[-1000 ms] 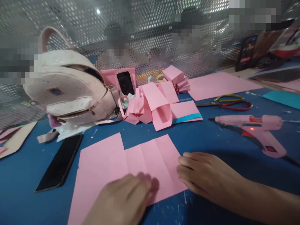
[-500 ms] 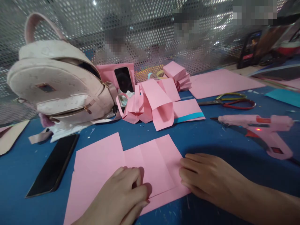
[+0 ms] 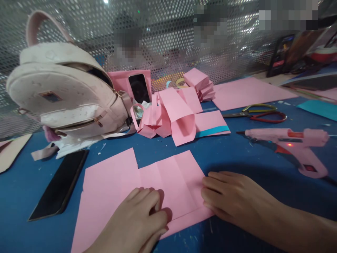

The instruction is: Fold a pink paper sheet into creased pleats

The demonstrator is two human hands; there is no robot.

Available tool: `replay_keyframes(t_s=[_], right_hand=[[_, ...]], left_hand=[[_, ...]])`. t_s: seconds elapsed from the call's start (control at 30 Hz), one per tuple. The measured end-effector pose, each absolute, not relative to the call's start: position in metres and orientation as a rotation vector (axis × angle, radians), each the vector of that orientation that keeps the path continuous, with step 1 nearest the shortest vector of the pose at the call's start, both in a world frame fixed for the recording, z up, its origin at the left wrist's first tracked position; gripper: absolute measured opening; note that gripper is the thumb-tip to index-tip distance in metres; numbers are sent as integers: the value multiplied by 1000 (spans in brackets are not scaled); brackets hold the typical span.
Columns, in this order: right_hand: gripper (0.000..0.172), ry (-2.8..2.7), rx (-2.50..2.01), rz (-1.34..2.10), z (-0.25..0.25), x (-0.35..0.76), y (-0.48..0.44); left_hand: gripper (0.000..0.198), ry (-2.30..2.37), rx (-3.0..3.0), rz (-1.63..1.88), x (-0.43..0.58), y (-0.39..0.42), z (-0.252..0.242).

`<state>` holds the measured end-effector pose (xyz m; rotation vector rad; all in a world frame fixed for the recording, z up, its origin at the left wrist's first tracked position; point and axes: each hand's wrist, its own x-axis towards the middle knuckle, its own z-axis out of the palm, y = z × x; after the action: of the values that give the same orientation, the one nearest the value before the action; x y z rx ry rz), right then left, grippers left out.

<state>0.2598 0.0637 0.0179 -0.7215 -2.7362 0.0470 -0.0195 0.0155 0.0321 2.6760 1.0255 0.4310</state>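
A sheet of pink paper (image 3: 110, 182) lies flat on the blue table, with a notch in its far edge. Its right part carries fold lines, and a narrow strip is folded along the near edge. My left hand (image 3: 137, 214) rests on the sheet, fingers curled and the thumb close to the folded strip. At the right edge, my right hand (image 3: 231, 195) has its fingers closed together on the paper; its thumb is hidden. Just beyond the sheet sit small folded pink paper bags (image 3: 181, 116), one piece bearing a blue stripe.
A pink glue gun (image 3: 289, 140) with a lit red light lies right, below scissors (image 3: 258, 114). A black phone (image 3: 60, 184) and a white backpack (image 3: 65, 91) are left. Another phone (image 3: 139, 88) leans at the back. A perforated metal screen (image 3: 168, 35) stands behind, people visible through it.
My left hand has slid very slightly to the right along the folded strip. My right hand and the paper stay practically where they were.
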Motion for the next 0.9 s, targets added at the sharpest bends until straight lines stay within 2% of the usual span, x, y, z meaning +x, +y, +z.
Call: replay_keyframes(t_s=[0.17,0.47,0.6,0.9], right_hand=[[20,-2764,-741,42,14,262,62],[21,-2814,-738,-54,14,262,63],[22,-2817,-733,-121,13,262,62],[15,-2817,-721,-88,12,265,62]], left_hand=[[24,1086,2872,468,-18,11,21],[30,1151,3129,426,-22,0,21],[28,1314,3064,328,-36,-11,16],[21,1308,2871,448,-50,-8,26]])
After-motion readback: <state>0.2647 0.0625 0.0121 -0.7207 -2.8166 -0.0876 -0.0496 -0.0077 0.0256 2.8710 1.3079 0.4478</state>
